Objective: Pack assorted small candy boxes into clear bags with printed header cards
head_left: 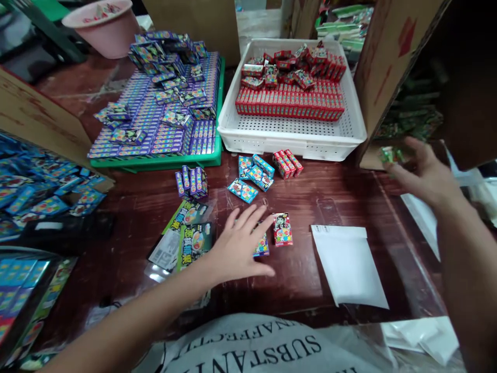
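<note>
My left hand (240, 246) lies flat with its fingers spread, partly over a small purple candy box (262, 244). Just past its fingertips, a red candy box (283, 229) lies face up on the table. Off to the right, my right hand (427, 173) pinches a small green candy box (391, 154) beside an open carton of green boxes (413, 106). Between the trays and my left hand sit blue candy boxes (254, 176), a short row of red boxes (288, 164) and a row of purple boxes (191, 181).
A green tray (163, 165) of purple boxes and a white perforated tray (291, 142) of red boxes stand at the back. Printed plastic packets (182, 238) lie left, a white bag (349, 264) right. Blue boxes (46, 191) fill a left carton; a pink bucket (103, 31) stands behind.
</note>
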Tool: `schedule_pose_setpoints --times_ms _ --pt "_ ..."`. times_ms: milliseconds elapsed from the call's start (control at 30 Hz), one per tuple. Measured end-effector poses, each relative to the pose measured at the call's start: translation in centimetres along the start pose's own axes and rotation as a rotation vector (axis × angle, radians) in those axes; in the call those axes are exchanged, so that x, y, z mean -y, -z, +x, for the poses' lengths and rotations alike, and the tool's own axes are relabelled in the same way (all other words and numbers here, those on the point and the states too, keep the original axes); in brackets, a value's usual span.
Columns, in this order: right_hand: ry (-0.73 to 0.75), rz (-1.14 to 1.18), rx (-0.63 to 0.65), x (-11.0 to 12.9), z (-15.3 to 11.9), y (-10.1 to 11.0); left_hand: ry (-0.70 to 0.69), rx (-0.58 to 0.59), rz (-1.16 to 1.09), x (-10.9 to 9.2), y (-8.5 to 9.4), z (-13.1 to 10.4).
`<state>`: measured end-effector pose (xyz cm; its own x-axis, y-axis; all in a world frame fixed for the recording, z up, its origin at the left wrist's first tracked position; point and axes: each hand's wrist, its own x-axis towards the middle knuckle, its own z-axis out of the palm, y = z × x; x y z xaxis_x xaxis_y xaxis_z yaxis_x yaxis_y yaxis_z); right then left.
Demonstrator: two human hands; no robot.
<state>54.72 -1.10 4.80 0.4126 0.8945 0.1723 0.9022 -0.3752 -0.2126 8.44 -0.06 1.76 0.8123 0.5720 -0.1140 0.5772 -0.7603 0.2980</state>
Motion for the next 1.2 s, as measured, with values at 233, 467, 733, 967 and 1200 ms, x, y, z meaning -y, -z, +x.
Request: schedule_pose_setpoints --times_ms 233,467,733,967,1200 --pt "0.087 -0.038 0.345 15.6 -14.9 -1.9 0.006 0.104 0.088 4.1 0.0 -5.6" --pt "0.382 -0.098 0.295 16.2 -14.3 -2.7 -0.077 0.131 0.052 5.3 2.1 -8.5" --pt "1.142 0.161 0.389 22.5 -14.5 -7.3 -0.415 0.242 0.161 8.4 4.2 -13.8" --pt "1.092 0.404 0.372 24.8 -15.9 -10.5 -0.243 0.136 0.208 6.1 5.0 -13.2" --pt "1.084 0.652 0.490 23.8 -17.1 -8.7 0.239 0.049 -0.034 6.4 2.4 -16.7"
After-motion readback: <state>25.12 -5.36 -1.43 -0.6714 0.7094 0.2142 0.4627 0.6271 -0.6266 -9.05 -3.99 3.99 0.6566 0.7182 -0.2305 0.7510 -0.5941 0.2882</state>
